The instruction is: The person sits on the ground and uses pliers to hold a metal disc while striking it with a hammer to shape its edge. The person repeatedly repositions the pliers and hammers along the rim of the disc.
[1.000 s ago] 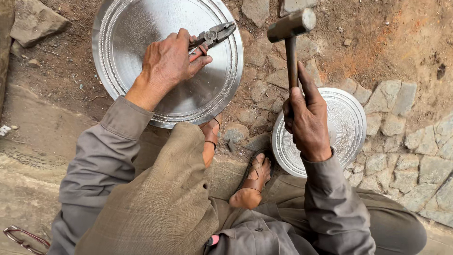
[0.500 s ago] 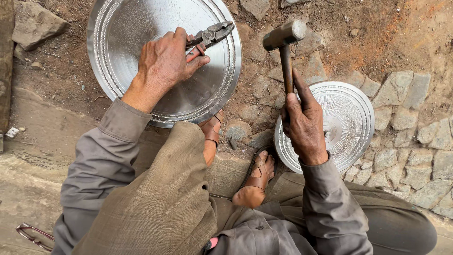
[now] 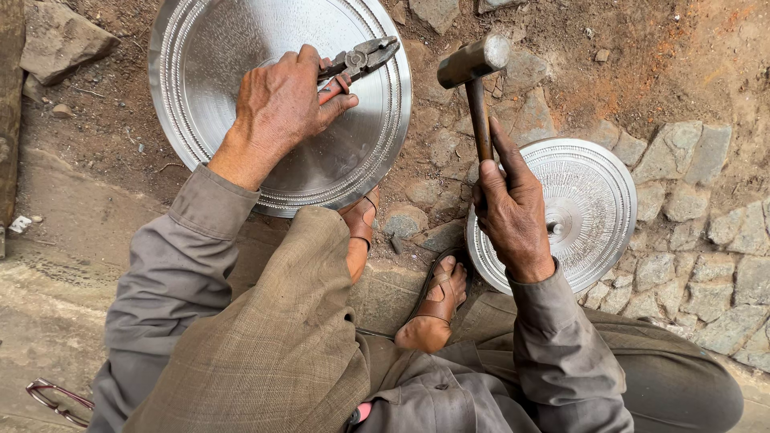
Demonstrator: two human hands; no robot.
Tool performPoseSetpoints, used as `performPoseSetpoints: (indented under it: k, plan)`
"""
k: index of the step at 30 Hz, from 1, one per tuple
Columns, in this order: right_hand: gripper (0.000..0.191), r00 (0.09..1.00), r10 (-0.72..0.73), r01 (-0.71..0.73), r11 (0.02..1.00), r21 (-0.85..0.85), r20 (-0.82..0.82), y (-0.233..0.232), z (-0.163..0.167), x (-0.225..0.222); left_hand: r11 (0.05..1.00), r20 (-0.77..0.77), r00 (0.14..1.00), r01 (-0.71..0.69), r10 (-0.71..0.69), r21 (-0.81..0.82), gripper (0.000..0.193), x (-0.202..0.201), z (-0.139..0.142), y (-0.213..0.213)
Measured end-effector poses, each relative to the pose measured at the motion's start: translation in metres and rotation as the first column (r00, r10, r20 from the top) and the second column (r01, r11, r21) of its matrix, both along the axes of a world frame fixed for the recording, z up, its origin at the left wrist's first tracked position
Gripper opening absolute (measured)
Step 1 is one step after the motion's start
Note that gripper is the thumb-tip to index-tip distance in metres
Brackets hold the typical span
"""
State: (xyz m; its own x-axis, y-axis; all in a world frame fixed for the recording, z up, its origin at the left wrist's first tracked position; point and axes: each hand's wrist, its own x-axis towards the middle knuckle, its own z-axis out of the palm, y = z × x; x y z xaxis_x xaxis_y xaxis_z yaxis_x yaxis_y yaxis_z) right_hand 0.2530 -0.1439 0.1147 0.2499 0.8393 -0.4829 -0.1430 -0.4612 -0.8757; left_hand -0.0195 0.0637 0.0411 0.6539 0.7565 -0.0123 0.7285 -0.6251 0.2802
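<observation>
Large metal plate [image 3: 241,64] cropped at top edge, pliers [image 3: 357,60] handles buried in left hand [image 3: 277,108], spectacles [image 3: 56,401] half out of frame

Big tray [image 3: 224,48] lies on ground at upper left; left hand [image 3: 277,108] rests on it w/ pliers [image 3: 357,60] pointing right toward its rim. Small tray [image 3: 589,204] lies right, apart from big one. Right hand [image 3: 513,212] over its left edge, hammer [image 3: 475,72] head up btwn trays. Feet below, btwn both. Glasses [image 3: 56,399] at bottom left.
</observation>
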Motion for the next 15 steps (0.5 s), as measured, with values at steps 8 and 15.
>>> performPoseSetpoints:
  k: [8, 15]
  plan:
    - [0.054, 1.000, 0.004, -0.004, 1.000, -0.005, 0.007, 0.0007, -0.0001, 0.0005, 1.000, 0.011, 1.000, -0.020, 0.021, -0.020, 0.067, 0.0018, 0.0003, 0.0003]
    - [0.054, 0.999, 0.010, -0.010, 1.000, -0.006, 0.037, -0.0005, -0.0039, 0.0020, 0.999, 0.008, 1.000, -0.026, 0.026, -0.025, 0.066, 0.0021, 0.0012, -0.0008]
